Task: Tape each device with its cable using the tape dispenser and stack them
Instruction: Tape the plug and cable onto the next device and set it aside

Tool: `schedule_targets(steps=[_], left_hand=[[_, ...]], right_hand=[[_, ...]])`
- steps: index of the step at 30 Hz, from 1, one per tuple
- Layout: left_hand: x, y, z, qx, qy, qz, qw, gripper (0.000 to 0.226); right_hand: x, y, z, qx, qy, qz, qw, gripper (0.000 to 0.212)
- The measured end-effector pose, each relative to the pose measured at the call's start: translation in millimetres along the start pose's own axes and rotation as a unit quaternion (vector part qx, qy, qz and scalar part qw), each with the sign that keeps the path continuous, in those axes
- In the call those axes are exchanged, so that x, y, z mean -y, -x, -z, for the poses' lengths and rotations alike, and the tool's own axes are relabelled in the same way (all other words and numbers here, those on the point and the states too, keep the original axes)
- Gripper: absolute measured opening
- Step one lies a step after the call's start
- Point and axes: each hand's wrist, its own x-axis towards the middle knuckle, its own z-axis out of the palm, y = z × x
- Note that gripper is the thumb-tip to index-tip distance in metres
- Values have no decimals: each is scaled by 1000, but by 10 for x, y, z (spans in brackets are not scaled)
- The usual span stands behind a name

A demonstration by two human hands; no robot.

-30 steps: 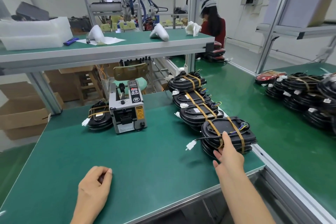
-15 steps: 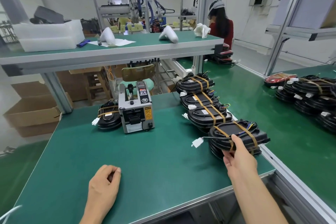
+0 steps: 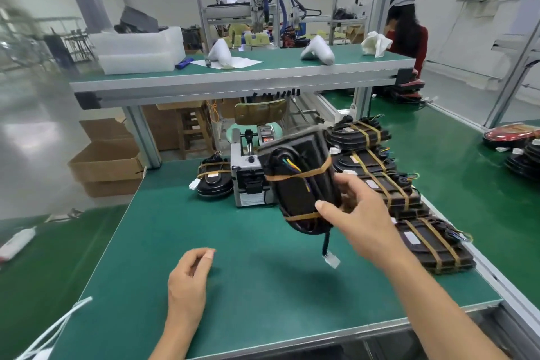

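Both forearms bare, no sleeves, gloves or rings on left hand (image 3: 187, 286) and right hand (image 3: 361, 223).

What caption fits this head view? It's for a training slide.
Right hand lifts a taped black device above the green table near the tape dispenser; left hand rests idle.

Held device (image 3: 301, 181) motion-blurred, tape dispenser (image 3: 248, 181) partly hidden behind it
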Motion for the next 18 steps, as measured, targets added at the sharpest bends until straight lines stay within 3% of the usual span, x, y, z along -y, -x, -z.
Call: schedule_targets(steps=[2,5,8,10,12,15,18], left_hand=[[-46,8,16,-19,60,9,998,18],[-64,-12,42,-22,135,29,990,28],[-74,-54,161,7,170,47,984,45],[-55,-77,297,46,130,24,990,57],[5,-96,427,86,74,4,994,63],[75,-101,509,129,4,-20,991,45],[103,-75,471,138,-34,-46,989,42]], right_hand=[[110,-183,-172,106,103,18,989,46],[259,-402,-418,234,260,59,935,50],[382,-541,-657,304,393,129,858,44],[397,-597,-787,329,424,162,828,40],[360,-624,-865,348,411,162,827,43],[283,-628,-953,372,381,144,835,54],[201,-612,-1056,386,366,151,833,53]])
